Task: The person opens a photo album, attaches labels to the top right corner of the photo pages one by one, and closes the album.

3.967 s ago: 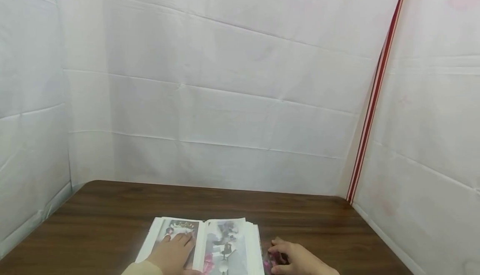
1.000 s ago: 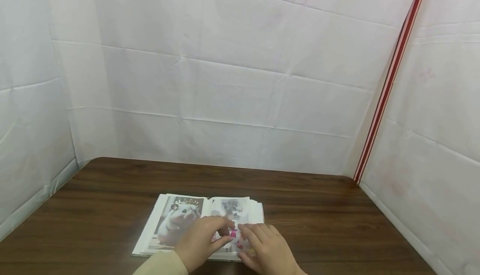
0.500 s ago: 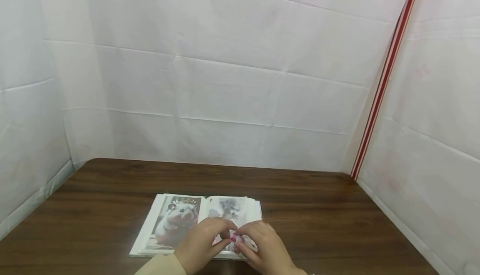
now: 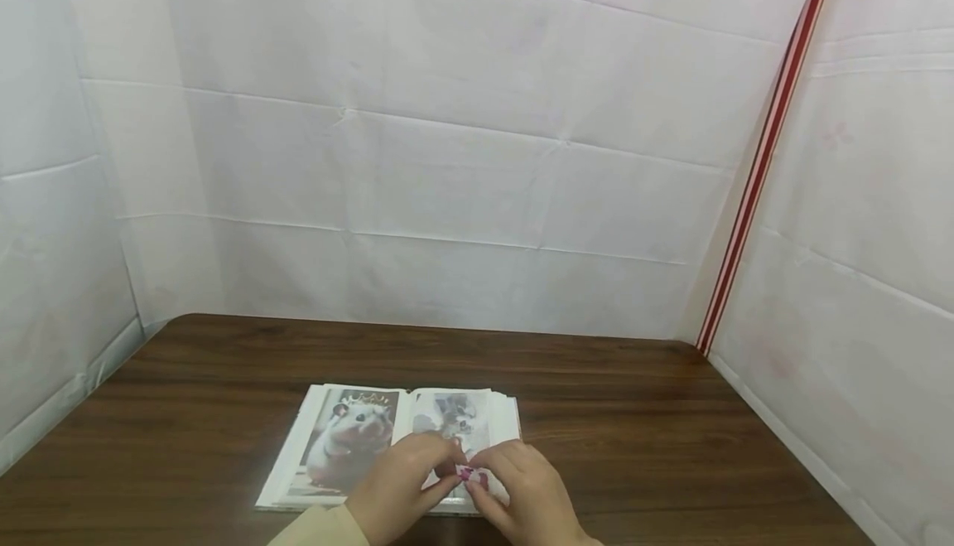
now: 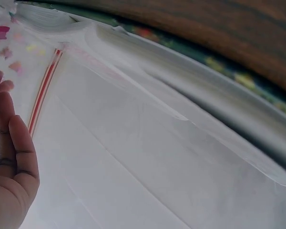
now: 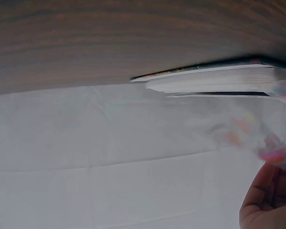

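Observation:
An open photo book [image 4: 298, 480] lies on the brown table, its left page showing a white hamster with a crown. Over the lower part of its right page, my left hand [image 4: 406, 480] and right hand [image 4: 531, 488] meet, thumbs and fingers pinching a see-through plastic piece [image 4: 468, 473] with pink flecks. In the left wrist view this plastic piece [image 5: 4, 52] spreads thin and clear, with pink, orange and yellow spots. The right wrist view shows a blurred, crumpled part of the plastic piece [image 6: 274, 155] at my right fingertips. Its exact kind cannot be told.
The wood-grain table [image 4: 633, 413] stretches around the book on all sides. White creased cloth [image 4: 447, 181] hangs behind and at both sides, with a red-striped edge [image 4: 760, 165] at the back right corner.
My left hand has left the left page, and my right hand has come in from beside the book with the plastic. Over the last second, both hands' fingertips have closed together on it.

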`<action>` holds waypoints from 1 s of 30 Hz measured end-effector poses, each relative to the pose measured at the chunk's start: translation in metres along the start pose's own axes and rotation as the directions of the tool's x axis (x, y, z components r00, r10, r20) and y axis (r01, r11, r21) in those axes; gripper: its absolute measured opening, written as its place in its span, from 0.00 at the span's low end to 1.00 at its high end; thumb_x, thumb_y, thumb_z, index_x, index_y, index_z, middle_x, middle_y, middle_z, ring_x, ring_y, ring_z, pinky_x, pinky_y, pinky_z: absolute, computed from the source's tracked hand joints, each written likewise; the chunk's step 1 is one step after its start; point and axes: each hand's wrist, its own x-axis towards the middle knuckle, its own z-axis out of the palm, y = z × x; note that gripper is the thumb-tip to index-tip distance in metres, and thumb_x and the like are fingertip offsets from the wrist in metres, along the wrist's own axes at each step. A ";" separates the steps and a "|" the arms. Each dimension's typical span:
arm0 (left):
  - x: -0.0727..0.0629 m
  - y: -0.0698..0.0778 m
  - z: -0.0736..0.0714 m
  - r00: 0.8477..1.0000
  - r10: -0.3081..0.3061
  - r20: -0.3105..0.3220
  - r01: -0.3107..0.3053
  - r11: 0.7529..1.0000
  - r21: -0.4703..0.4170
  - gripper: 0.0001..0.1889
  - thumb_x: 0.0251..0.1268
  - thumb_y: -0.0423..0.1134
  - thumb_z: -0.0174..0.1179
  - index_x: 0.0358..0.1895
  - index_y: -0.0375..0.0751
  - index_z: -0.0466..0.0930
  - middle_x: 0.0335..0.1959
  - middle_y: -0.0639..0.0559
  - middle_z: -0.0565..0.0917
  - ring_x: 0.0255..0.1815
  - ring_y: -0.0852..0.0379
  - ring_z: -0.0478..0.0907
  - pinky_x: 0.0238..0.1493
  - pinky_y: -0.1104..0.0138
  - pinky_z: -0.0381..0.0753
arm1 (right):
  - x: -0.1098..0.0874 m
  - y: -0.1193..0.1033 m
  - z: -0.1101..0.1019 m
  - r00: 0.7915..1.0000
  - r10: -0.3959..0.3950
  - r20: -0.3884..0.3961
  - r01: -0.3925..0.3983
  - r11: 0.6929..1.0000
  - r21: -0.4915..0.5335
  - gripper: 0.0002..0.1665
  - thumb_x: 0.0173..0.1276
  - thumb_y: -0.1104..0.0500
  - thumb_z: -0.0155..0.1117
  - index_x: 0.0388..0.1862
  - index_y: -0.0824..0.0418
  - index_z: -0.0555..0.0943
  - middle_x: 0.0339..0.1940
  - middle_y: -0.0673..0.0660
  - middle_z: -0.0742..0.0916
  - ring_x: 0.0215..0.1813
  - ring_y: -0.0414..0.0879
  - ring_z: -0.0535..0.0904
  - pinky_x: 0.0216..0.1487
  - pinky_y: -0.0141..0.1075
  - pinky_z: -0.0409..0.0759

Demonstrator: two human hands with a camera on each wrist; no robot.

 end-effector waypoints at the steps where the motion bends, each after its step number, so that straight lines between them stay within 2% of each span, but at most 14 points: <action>1: 0.000 0.000 0.000 1.000 0.004 0.001 -0.004 1.000 0.002 0.12 0.47 0.32 0.71 0.34 0.47 0.78 0.26 0.62 0.82 0.31 0.68 0.77 0.39 0.71 0.79 | 0.000 0.000 0.000 1.000 -0.013 -0.017 0.013 1.000 -0.008 0.12 0.72 0.50 0.55 0.33 0.52 0.81 0.31 0.44 0.84 0.36 0.36 0.80 0.40 0.27 0.77; 7: 0.000 0.000 0.001 1.000 0.006 0.010 -0.006 1.000 -0.004 0.12 0.47 0.32 0.70 0.33 0.47 0.78 0.25 0.63 0.81 0.30 0.69 0.76 0.38 0.71 0.78 | 0.003 -0.001 0.001 0.996 -0.062 -0.058 0.059 0.997 -0.047 0.16 0.74 0.50 0.51 0.33 0.55 0.82 0.32 0.46 0.85 0.36 0.37 0.81 0.41 0.27 0.79; 13: -0.001 0.000 0.002 1.000 -0.001 0.018 0.002 1.000 -0.020 0.12 0.48 0.31 0.71 0.33 0.47 0.77 0.24 0.63 0.81 0.29 0.70 0.75 0.36 0.72 0.77 | 0.003 -0.002 0.002 0.997 -0.050 -0.051 0.048 0.997 -0.052 0.16 0.74 0.50 0.51 0.33 0.55 0.82 0.32 0.46 0.86 0.36 0.37 0.82 0.42 0.27 0.80; 23: 0.000 0.001 0.004 1.000 0.021 -0.019 -0.021 1.000 0.003 0.13 0.48 0.32 0.71 0.35 0.47 0.78 0.24 0.62 0.81 0.28 0.69 0.75 0.36 0.71 0.76 | 0.003 -0.004 0.001 0.997 -0.017 -0.071 0.018 1.000 0.007 0.12 0.73 0.53 0.54 0.32 0.54 0.81 0.32 0.46 0.84 0.36 0.37 0.80 0.42 0.27 0.78; 30: -0.001 0.003 0.004 1.000 -0.010 0.003 0.010 1.000 -0.006 0.12 0.49 0.32 0.70 0.35 0.47 0.78 0.25 0.62 0.81 0.29 0.70 0.76 0.36 0.70 0.77 | 0.004 -0.005 0.004 0.995 -0.065 -0.071 0.062 0.997 -0.044 0.15 0.76 0.55 0.49 0.30 0.58 0.77 0.34 0.48 0.84 0.37 0.39 0.80 0.44 0.27 0.78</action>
